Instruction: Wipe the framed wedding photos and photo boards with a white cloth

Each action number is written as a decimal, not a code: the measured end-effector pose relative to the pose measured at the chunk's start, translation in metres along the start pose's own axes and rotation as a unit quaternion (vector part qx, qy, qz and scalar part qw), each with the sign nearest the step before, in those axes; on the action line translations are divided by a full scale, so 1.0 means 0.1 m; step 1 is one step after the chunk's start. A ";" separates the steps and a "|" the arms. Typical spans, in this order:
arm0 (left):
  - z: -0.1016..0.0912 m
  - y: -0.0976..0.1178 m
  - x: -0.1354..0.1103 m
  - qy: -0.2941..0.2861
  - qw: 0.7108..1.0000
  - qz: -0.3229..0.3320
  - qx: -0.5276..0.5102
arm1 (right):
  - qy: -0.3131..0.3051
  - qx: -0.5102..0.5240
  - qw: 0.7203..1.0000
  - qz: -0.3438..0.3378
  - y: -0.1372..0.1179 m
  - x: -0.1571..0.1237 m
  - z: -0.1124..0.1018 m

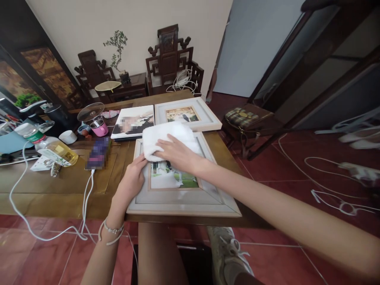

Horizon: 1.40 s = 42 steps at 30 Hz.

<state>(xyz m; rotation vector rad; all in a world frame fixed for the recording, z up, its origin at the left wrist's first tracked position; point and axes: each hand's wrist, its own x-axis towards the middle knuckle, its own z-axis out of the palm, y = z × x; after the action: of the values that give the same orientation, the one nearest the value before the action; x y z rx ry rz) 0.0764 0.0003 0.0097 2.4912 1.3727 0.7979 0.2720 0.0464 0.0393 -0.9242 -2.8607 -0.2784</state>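
A white picture frame (184, 208) with a photo (162, 178) in its middle lies flat at the table's near edge. My left hand (132, 178) grips the frame's left edge, fingertips close to the cloth. Over the frame's upper part is a folded white cloth (166, 134), which hides some of the photo and the mat. My right hand (178, 154) presses on that cloth from above, its fingers bent into the fabric.
Behind lie a second frame (208, 114) and a photo album (126, 128). To the left are a phone (99, 154) on a white cable, a tipped bottle (61, 150) and a pink cup (99, 128). A plaid bag (242, 118) sits on a stool at right.
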 end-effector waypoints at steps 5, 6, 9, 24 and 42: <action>0.06 -0.10 -0.05 0.009 1.000 -0.017 0.025 | -0.040 -0.015 0.995 0.088 0.27 -0.42 -0.16; 0.07 -0.12 -0.06 0.013 0.999 -0.017 0.024 | -0.052 -0.020 0.992 0.112 0.35 -0.52 -0.20; 0.09 -0.12 -0.06 0.027 0.999 -0.015 0.021 | -0.078 -0.019 0.983 0.164 0.51 -0.79 -0.30; 0.08 -0.10 -0.06 0.020 0.999 -0.027 0.028 | 0.030 0.074 0.993 0.091 -0.83 -1.58 -0.66; 0.07 -0.15 -0.06 0.016 1.000 -0.026 -0.001 | -0.012 -0.012 0.988 0.154 0.20 -0.63 -0.05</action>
<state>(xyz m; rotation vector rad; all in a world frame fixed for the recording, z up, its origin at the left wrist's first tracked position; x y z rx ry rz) 0.0665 0.0042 -0.0041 2.4411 1.4411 0.8314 0.3346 0.0259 0.0364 -1.3609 -2.6859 -0.2692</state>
